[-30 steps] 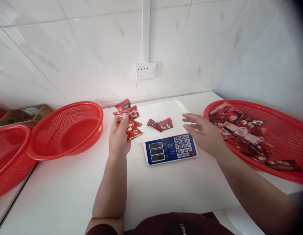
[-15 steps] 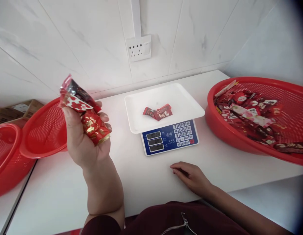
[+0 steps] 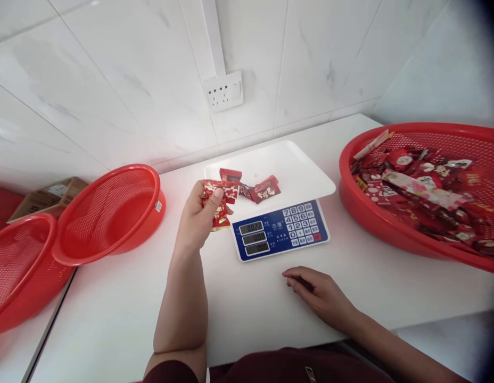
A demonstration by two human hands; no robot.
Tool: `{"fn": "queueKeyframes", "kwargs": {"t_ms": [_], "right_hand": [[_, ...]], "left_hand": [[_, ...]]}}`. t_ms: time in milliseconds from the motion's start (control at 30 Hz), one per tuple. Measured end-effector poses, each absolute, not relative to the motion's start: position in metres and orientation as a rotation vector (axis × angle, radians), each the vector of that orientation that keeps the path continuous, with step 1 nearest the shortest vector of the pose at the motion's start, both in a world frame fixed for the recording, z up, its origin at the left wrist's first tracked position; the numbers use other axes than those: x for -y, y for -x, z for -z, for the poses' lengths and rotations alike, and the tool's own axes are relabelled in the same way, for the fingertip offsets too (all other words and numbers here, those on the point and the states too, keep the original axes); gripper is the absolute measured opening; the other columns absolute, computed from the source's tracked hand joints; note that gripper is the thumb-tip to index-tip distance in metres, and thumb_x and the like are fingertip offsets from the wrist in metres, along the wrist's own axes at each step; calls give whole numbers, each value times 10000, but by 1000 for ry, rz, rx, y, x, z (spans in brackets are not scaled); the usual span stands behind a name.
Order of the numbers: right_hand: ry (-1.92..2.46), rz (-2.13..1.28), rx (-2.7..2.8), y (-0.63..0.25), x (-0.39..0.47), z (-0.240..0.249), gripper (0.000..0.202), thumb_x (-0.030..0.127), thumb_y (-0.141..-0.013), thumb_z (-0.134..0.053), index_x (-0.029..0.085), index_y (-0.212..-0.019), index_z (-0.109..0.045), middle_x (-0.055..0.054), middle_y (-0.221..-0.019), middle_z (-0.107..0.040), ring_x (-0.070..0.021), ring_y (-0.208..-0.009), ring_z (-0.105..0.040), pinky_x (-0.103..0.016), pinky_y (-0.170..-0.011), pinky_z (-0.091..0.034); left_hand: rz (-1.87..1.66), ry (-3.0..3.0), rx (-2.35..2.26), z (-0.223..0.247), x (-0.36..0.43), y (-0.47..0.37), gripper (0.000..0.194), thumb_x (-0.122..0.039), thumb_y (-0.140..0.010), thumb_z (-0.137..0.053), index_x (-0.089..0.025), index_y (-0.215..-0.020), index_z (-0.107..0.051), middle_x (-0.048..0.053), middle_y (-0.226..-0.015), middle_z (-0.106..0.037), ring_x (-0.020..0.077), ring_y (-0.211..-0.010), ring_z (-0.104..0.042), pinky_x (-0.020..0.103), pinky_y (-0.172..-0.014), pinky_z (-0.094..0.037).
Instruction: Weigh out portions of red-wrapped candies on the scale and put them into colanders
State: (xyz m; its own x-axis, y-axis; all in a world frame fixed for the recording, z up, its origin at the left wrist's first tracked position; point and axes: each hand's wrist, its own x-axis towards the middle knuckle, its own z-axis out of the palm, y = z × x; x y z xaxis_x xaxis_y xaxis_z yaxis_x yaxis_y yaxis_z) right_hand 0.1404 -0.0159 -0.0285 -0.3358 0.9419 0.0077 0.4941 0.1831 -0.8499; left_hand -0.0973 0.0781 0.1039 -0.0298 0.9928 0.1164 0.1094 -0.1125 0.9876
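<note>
My left hand [image 3: 201,215] is closed on several red wrapped candies [image 3: 219,213], held over the left side of the white weighing tray [image 3: 295,170]. One of the candies has a white-and-red pattern, another a gold edge. A small red packet [image 3: 230,175] shows just beyond the fingers; whether it is held or lies on the tray I cannot tell. Another red packet [image 3: 266,189] rests mid-tray. Below the tray sits the scale's blue panel [image 3: 277,231] with keys and displays. On the table in front of it, my right hand [image 3: 321,295] lies relaxed, fingers loosely bent and apart from the thumb, holding nothing.
At the right stands a large red basket [image 3: 362,223] full of wrapped candies. Two red perforated baskets, one nearer [image 3: 39,282] and one farther [image 3: 123,244], occupy the left, with a cardboard box [image 3: 51,197] behind. A socket plate [image 3: 223,91] is on the tiled wall.
My left hand has moved right and down with the candies, from above the left basket to over the weighing tray. My right hand stays in place on the table.
</note>
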Motion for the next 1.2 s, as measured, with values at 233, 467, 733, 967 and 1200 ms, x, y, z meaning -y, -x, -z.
{"fn": "queueKeyframes", "kwargs": {"t_ms": [233, 467, 733, 967, 1200], "right_hand": [[1333, -1083, 1917, -140, 14, 29, 212, 308, -864, -464, 244, -925, -656, -23, -883, -718, -181, -796, -673, -278, -708, -550], [1336, -1111, 1913, -140, 13, 29, 208, 302, -867, -461, 242, -929, -651, -23, -891, -714, -177, -806, -671, -276, -717, -547], [1338, -1088, 1926, -140, 13, 29, 204, 309, -872, -460, 248, -927, -647, -35, -898, -718, -201, -810, -670, -311, -716, -553], [1359, -1059, 1942, -141, 14, 30, 207, 304, -869, -464, 243, -943, -647, -30, -907, -718, -191, -818, -671, -300, -728, -551], [1371, -1063, 1944, -140, 15, 30, 218, 317, -872, -461, 235, -952, -647, -36, -904, -715, -189, -801, -670, -300, -720, -551]], "left_hand": [[-1126, -1335, -1393, -88, -95, 93, 304, -450, -802, -582, -186, -953, -570, 5, -708, -628, 122, -581, -638, 166, -423, -471], [-1576, -1127, -1285, -92, -92, 99, 242, -409, -806, -584, -204, -933, -570, -24, -683, -619, 112, -557, -635, 182, -461, -493], [-1757, -1256, -1297, -108, -78, 104, 149, -322, -805, -614, -226, -871, -522, -27, -829, -626, 99, -595, -647, 174, -470, -497], [-1446, -1807, -1583, -97, -83, 101, 185, -269, -848, -553, -228, -1005, -642, 52, -1026, -603, 138, -773, -638, 250, -643, -533], [-1133, -2127, -1686, -82, -89, 92, 333, -268, -861, -527, -297, -1189, -579, 61, -1070, -549, 168, -874, -588, 310, -747, -494]]}}
